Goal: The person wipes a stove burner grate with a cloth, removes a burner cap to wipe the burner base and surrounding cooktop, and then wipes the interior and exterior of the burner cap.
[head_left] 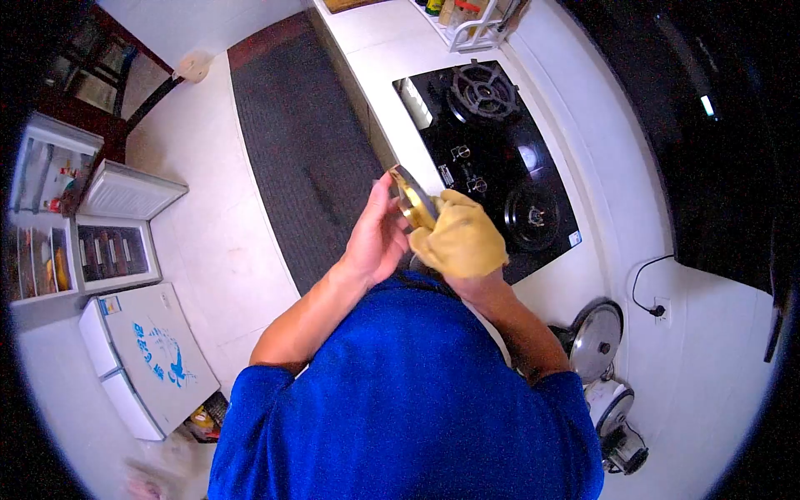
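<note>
My left hand [377, 234] holds a round burner part [414, 198], brass-coloured with a dark rim, by its edge. A yellow cloth [461, 236] covers my right hand [463, 242] and is pressed against the right side of the part. The part is tilted on edge, above the front edge of the counter. Beyond it lies the black glass gas stove [500, 158]. One burner carries a round pan support [484, 89]; the nearer burner [534, 217] is without one. The fingers under the cloth are hidden.
A white rack [479, 33] with bottles stands at the counter's far end. Pots with a glass lid [597, 340] are at the right. A dark mat [304, 150] covers the floor to the left, near an open fridge door [133, 192] and a white box-like appliance [154, 354].
</note>
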The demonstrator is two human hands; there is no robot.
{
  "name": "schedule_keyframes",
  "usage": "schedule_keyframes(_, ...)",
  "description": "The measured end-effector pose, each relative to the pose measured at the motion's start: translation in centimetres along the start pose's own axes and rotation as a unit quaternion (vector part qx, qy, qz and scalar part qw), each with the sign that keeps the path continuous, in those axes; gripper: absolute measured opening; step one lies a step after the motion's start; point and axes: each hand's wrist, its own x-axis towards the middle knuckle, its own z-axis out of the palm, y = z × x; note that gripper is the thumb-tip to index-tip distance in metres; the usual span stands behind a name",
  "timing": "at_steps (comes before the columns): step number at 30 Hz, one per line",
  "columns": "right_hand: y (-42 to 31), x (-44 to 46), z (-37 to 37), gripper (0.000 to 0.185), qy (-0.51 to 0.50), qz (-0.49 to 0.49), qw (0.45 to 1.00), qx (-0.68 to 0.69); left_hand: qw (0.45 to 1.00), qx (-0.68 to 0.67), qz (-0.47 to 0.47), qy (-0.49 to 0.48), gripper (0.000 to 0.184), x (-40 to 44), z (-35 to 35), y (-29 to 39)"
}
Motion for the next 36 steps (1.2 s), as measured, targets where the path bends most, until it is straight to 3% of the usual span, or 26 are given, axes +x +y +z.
schedule_keyframes(1,-0.3,0.4,-1.9,0.030,-0.114,0.043,0.992,-0.018,1.000,0.007,-0.006,-0.004,0.060,0.3,-1.2,-0.4)
schedule_keyframes(2,0.8,-0.5,-0.7,0.030,-0.114,0.039,0.992,-0.022,1.000,0.013,-0.012,-0.009,0.057,0.5,-2.1,-0.8)
schedule_keyframes(4,4.2,-3.4,3.8,0.039,0.216,0.022,0.971,0.103,1.000,0.018,-0.004,-0.013,0.055,0.1,-1.1,-0.1)
schedule_keyframes(6,5.3,-3.8,3.7,0.047,0.198,-0.012,0.977,0.071,1.000,0.025,0.002,-0.016,0.053,-0.1,-0.8,0.0)
schedule_keyframes(8,5.3,-3.8,3.7,0.032,0.202,0.080,0.954,0.205,0.998,0.038,0.040,-0.010,0.044,-0.2,-0.6,-0.2)
schedule_keyframes(10,5.0,-3.5,3.6,0.034,0.223,0.060,0.946,0.228,0.995,0.056,0.083,-0.002,0.044,-0.1,-0.3,-0.7)
schedule_keyframes(12,4.1,-3.2,3.1,0.033,0.211,0.112,0.922,0.304,0.990,0.076,0.122,0.007,0.045,0.1,-0.5,-1.0)
schedule_keyframes(15,5.5,-3.1,4.2,0.034,0.158,0.114,0.944,0.268,0.928,0.300,0.219,0.019,0.046,0.1,-1.4,-0.4)
schedule_keyframes(18,5.6,-2.1,3.0,0.033,0.134,0.125,0.934,0.306,0.884,0.396,0.247,-0.013,0.048,-0.6,-1.1,0.9)
schedule_keyframes(22,4.3,-1.0,2.9,0.026,0.203,0.124,0.887,0.396,0.890,0.397,0.221,-0.029,0.058,1.1,-0.5,1.9)
schedule_keyframes(23,4.3,-0.7,2.5,0.020,0.227,0.024,0.943,0.242,0.966,0.241,0.093,0.010,0.064,0.8,0.1,2.1)
schedule_keyframes(24,4.2,-0.3,2.1,0.016,0.243,-0.078,0.964,0.077,0.995,0.073,-0.039,0.048,0.073,0.4,0.8,2.4)
schedule_keyframes(25,3.6,0.1,1.9,0.018,0.166,-0.074,0.982,0.048,0.993,-0.008,-0.099,-0.059,0.083,-0.1,0.9,2.8)
schedule_keyframes(26,3.1,0.4,1.7,0.022,0.088,-0.074,0.993,0.017,0.982,-0.100,-0.121,-0.106,0.085,-0.4,1.4,2.3)
schedule_keyframes(28,0.2,0.6,1.7,0.029,-0.005,-0.063,0.963,-0.262,0.988,-0.113,-0.075,-0.069,0.088,-0.4,2.0,1.4)
schedule_keyframes(30,3.3,-1.4,5.4,0.046,0.073,-0.188,0.970,-0.135,0.984,-0.126,-0.058,-0.112,0.084,0.1,0.8,1.2)
schedule_keyframes(32,4.6,-1.9,7.0,0.056,0.089,-0.171,0.979,-0.071,0.990,-0.074,-0.043,-0.112,0.087,0.4,0.4,1.1)
schedule_keyframes(33,4.6,-2.0,6.3,0.056,0.084,-0.173,0.979,-0.070,0.987,-0.120,-0.041,-0.102,0.082,0.4,-0.3,0.9)
schedule_keyframes(35,3.4,-1.2,2.9,0.063,0.001,-0.133,0.986,0.102,0.986,-0.124,-0.040,-0.103,0.083,0.1,-0.3,1.1)
schedule_keyframes(36,2.9,-0.9,2.2,0.062,-0.051,-0.123,0.991,0.015,0.985,-0.127,-0.044,-0.106,0.085,-0.3,0.0,1.3)
